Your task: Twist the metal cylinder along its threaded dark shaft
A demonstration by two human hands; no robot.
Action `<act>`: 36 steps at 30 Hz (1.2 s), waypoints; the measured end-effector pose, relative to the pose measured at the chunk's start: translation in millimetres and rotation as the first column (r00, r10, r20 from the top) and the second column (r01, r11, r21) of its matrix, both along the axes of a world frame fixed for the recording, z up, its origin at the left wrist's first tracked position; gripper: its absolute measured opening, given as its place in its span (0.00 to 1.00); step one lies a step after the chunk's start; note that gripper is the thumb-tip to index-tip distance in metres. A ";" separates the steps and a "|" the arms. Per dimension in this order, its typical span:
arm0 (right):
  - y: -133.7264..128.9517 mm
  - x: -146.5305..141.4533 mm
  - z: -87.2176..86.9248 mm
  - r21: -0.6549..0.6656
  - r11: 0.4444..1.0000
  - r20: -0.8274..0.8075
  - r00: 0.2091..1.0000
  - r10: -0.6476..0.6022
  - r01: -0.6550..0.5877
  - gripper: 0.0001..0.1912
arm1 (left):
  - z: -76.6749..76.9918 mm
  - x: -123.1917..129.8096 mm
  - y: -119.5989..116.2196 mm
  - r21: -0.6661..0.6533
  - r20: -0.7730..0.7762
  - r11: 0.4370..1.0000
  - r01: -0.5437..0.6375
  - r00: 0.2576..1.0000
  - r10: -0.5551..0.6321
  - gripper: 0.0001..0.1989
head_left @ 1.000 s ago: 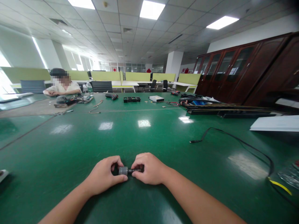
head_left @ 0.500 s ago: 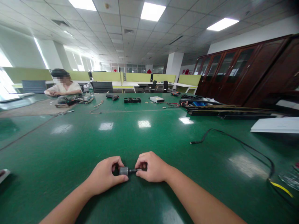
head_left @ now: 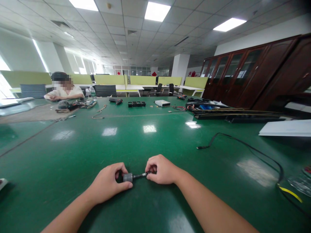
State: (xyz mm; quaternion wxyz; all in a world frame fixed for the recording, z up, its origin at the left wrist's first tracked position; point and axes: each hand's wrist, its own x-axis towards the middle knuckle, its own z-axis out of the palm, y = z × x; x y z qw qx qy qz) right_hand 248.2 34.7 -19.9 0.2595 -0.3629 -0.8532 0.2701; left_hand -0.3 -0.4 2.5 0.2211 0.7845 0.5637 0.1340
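Note:
Low over the green table [head_left: 121,142], my left hand [head_left: 109,183] grips a grey cylinder [head_left: 127,177] between thumb and fingers. A thin dark shaft [head_left: 138,176] sticks out of the cylinder's right side. My right hand [head_left: 161,170] pinches a small black part with light marks [head_left: 147,173] at the shaft's far end. The fingers of my right hand hide some of that part, and whether it is joined to the shaft is too small to tell.
A black cable [head_left: 255,150] curves across the right side, near a white panel [head_left: 286,128]. Dark rails [head_left: 218,115], a white box [head_left: 162,103], a black module [head_left: 136,104] and a drill [head_left: 116,101] lie at the back. A person [head_left: 65,89] sits at the far left.
My right hand has moved right and slightly up, away from the cylinder, and more of the shaft and small part shows. My left hand stays nearly in place around the cylinder.

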 end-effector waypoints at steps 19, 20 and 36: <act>0.9 -0.9 1.2 0.001 1.000 -0.008 1.000 0.013 -0.013 0.05 | -1.8 -1.2 1.0 0.009 -0.011 1.000 -0.003 1.000 0.003 0.16; 0.6 -1.5 1.4 0.000 1.000 -0.006 1.000 0.019 -0.019 0.05 | -1.6 -1.1 1.0 0.009 -0.012 1.000 -0.002 1.000 0.002 0.16; -11.3 -21.0 -2.5 -0.089 0.994 -0.139 0.989 0.058 -0.071 0.20 | -0.6 1.1 2.3 0.012 0.013 1.000 0.015 1.000 -0.015 0.16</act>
